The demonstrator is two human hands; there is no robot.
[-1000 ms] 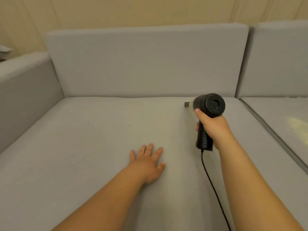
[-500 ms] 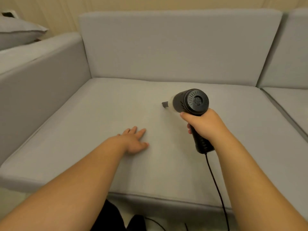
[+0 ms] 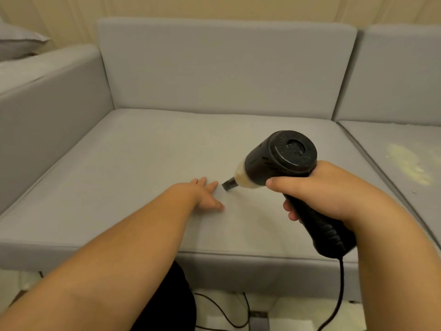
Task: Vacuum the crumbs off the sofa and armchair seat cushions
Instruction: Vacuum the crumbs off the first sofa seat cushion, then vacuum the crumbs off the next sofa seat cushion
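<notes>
No lettering, brand, number or sign can be read anywhere in the frame. The round rear cap of the black handheld vacuum (image 3: 281, 156), right of centre, shows only moulded rings and vent slots, too blurred to yield any mark. The plain grey fabric sofa seat cushion (image 3: 143, 168) across the middle of the frame carries no label or tag.
</notes>
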